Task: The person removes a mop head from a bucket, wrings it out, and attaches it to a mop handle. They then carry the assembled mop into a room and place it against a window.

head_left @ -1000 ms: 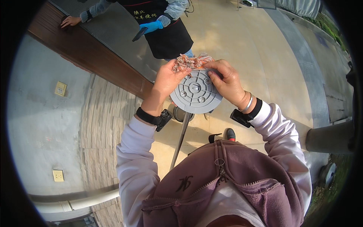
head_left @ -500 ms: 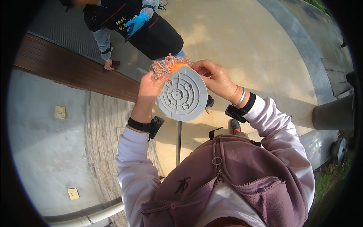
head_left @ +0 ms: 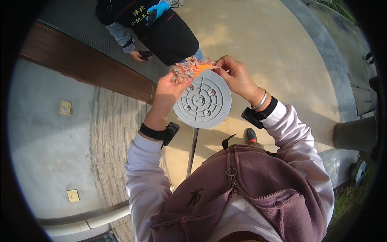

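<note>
A round grey plastic mop disc [head_left: 200, 117], ribbed with rings and several holes, faces me at the top of a thin mop pole [head_left: 193, 148] that slants down toward my body. Along the disc's far edge runs a mop pad [head_left: 188, 71] with an orange backing and a grey-pink fringe. My left hand [head_left: 168, 89] is closed on the pad's left side, thumb against the disc's rim. Pinched between the fingers of my right hand [head_left: 238, 80] is the right end of the pad, which stands a little off the disc.
Ahead on the left, a person in a black apron [head_left: 169, 38] wears a blue glove [head_left: 159, 8] and holds dark objects. A brown wooden beam [head_left: 86, 60] and a grey wall [head_left: 44, 141] with sockets lie left. A dark cylindrical post [head_left: 354, 133] stands right on the tiled floor [head_left: 278, 80].
Both hands, the disc and the pad have shifted slightly right. The pad's right end now shows as a raised edge. The person opposite has moved right and farther out of view.
</note>
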The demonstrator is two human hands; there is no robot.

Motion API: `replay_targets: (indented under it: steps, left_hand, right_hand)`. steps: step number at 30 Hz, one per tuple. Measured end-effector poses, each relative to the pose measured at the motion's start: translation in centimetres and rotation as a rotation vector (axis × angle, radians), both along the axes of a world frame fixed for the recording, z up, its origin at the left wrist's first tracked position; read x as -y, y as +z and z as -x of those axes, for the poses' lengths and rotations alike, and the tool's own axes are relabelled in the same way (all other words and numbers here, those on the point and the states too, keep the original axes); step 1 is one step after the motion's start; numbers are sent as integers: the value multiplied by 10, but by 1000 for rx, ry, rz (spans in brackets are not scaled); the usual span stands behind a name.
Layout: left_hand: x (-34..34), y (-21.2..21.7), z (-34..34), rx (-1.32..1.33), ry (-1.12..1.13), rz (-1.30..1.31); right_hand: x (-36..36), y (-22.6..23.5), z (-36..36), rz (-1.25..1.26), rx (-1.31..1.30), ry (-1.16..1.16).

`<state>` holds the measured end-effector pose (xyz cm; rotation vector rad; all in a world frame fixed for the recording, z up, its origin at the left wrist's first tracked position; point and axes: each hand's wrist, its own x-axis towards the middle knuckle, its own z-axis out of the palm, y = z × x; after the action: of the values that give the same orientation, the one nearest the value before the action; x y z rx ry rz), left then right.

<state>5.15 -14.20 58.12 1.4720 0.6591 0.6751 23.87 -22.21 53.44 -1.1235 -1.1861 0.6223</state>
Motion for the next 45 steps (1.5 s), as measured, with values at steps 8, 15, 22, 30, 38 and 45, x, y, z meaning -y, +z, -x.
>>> replay_targets:
  steps: [8, 15, 22, 30, 38, 45]
  left_hand:
    - [-4, -6, 1, -75, 63, -108]
    - [-10, -20, 0, 37, 73, -113]
    - [-16, -35, -3, -48, 182, -247]
    - [-20, -34, 0, -107, 236, -331]
    - [-11, -34, 1, -174, 323, -456]
    - [-3, -29, 0, -317, 393, -567]
  right_hand:
    - [12, 3, 2, 134, -165, 107]
    - [27, 12, -1, 177, 122, 76]
    - [37, -4, 11, 229, 178, -44]
    - [27, -22, 20, 199, -117, -97]
    - [24, -8, 15, 236, 164, -126]
    - [34, -9, 17, -9, 580, -297]
